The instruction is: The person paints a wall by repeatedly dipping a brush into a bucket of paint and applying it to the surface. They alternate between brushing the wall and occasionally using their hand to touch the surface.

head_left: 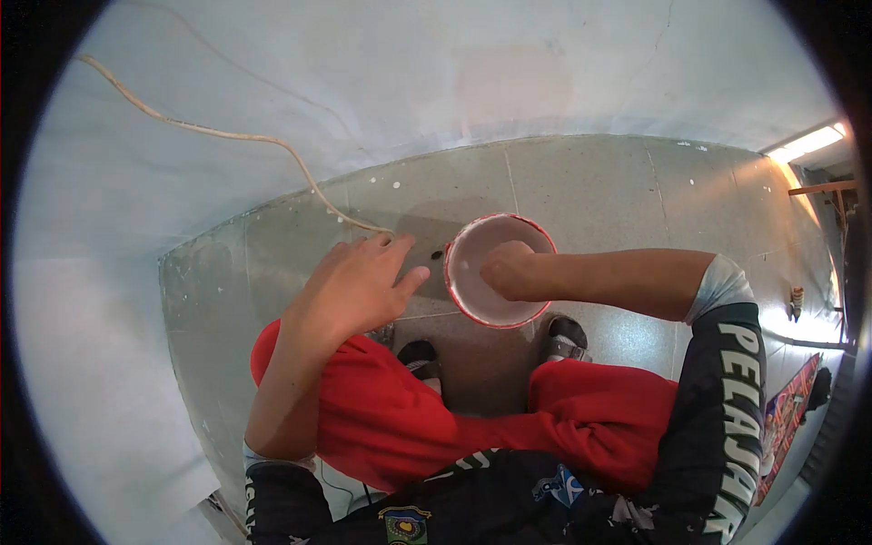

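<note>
Bucket (474, 243) stands on the floor (590, 182), near its edge at the wall (454, 73). Right hand (509, 270) is inside the bucket, fingers curled shut. Left hand (359, 283) is open, fingers extended, just beside the bucket.

White block letters reading "PELAJA", the last ones cut off by the fold, run down the black long sleeve (731, 400), right of and below the red-rimmed white round bowl (477, 245). Well below the bowl, the small crest badge (406, 525) and blue emblem (559, 486) on the black shirt are too small to read.
</note>
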The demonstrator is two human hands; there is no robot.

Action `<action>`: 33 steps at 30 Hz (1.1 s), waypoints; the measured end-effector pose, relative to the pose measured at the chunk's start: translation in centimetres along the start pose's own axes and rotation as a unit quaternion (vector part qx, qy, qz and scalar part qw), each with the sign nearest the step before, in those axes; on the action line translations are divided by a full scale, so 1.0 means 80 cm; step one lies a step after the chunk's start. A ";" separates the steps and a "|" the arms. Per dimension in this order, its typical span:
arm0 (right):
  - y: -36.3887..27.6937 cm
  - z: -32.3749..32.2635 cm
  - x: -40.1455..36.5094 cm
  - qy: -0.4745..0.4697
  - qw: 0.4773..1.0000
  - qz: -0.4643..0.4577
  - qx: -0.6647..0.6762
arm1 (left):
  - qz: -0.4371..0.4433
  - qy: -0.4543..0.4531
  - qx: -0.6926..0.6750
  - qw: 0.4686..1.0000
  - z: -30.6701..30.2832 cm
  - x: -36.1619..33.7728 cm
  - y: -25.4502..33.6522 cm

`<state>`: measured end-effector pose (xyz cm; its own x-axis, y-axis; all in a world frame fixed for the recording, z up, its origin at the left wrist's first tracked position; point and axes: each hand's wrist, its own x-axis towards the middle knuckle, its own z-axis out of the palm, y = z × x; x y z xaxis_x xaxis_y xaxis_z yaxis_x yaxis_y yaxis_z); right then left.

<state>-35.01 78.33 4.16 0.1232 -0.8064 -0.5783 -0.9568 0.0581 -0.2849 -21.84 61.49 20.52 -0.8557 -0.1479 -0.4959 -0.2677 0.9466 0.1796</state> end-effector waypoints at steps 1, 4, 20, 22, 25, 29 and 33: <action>0.001 0.004 0.007 -0.021 1.000 0.019 -0.004 | -0.001 -0.002 -0.002 1.000 -0.002 -0.003 -0.002; 0.003 0.006 0.011 -0.040 0.998 0.036 -0.014 | -0.002 -0.004 -0.005 1.000 -0.002 -0.006 -0.009; 0.010 0.004 -0.008 0.034 0.998 0.028 0.048 | -0.008 -0.001 -0.006 1.000 -0.001 -0.009 -0.018; 0.012 -0.019 -0.033 0.030 0.998 0.035 0.046 | -0.006 0.001 -0.004 1.000 0.002 -0.006 -0.018; 0.021 -0.051 -0.082 0.046 0.994 0.056 0.083 | 0.036 0.046 -0.009 0.998 0.003 -0.002 -0.017; 0.088 -0.026 -0.127 0.105 0.944 0.000 0.313 | 0.011 0.002 -0.018 1.000 0.001 0.006 -0.010; 0.122 -0.026 -0.172 -0.071 0.816 0.074 0.569 | 0.004 0.001 -0.011 1.000 0.005 0.010 -0.006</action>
<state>-46.57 88.77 10.99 0.1346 -0.6692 -0.7308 -0.1089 0.7231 -0.6821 -22.22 61.00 19.73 -0.8593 -0.1405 -0.4918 -0.2702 0.9411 0.2032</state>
